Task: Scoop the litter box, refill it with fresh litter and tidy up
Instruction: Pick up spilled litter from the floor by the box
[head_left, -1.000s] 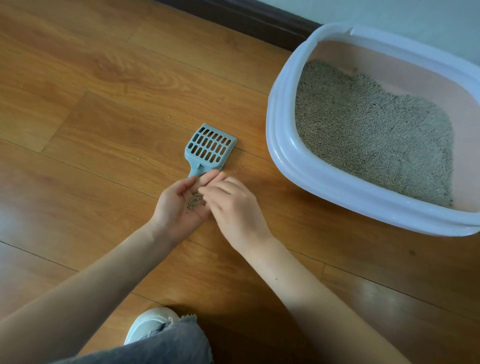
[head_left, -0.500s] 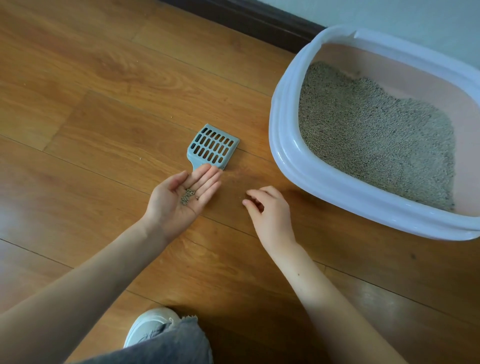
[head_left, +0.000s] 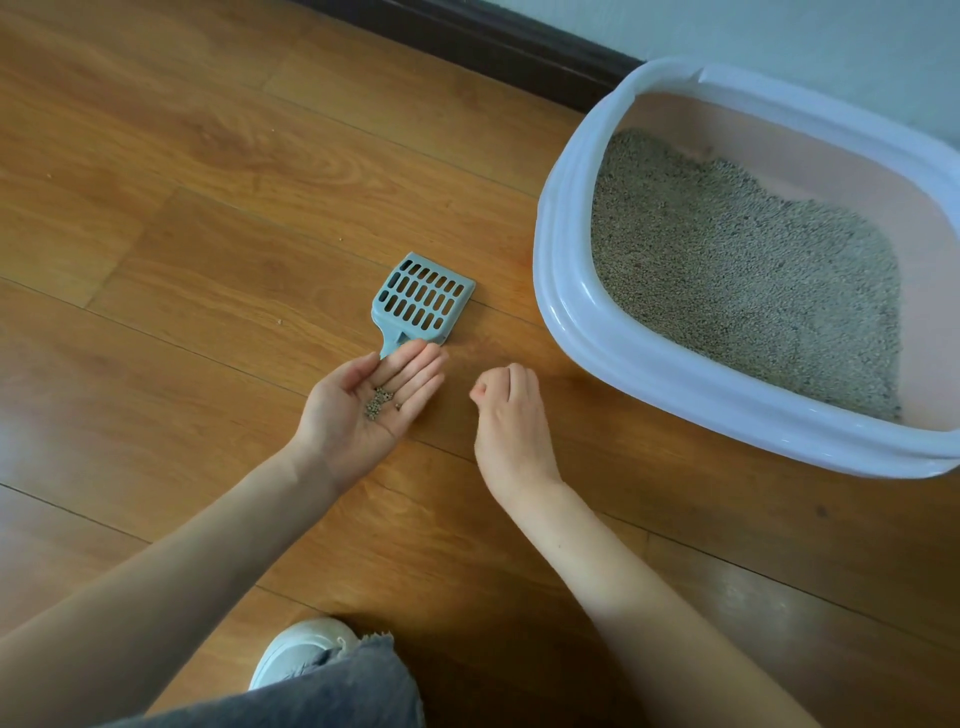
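Note:
A white-rimmed litter box (head_left: 561, 322) stands on the wooden floor at the right, with grey litter (head_left: 727, 270) in its pink inside. A blue slotted scoop (head_left: 423, 299) lies flat on the floor left of the box. My left hand (head_left: 343, 431) is palm up just in front of the scoop's handle. It covers the handle's end, and a small heap of litter grains (head_left: 378, 402) lies on its straight fingers. My right hand (head_left: 511, 421) is knuckles up beside it, fingers curled and tips drawn together at the floor. I cannot see whether anything is between those tips.
A dark baseboard (head_left: 467, 31) and a pale wall run along the back, close behind the box. A stray grain (head_left: 279, 321) lies on the floor left of the scoop. My white shoe (head_left: 301, 649) and frayed jeans leg (head_left: 332, 696) are at the bottom edge.
My right hand left my left palm, moved right to the floor and curled its fingers in. My left hand stayed palm up with the grains.

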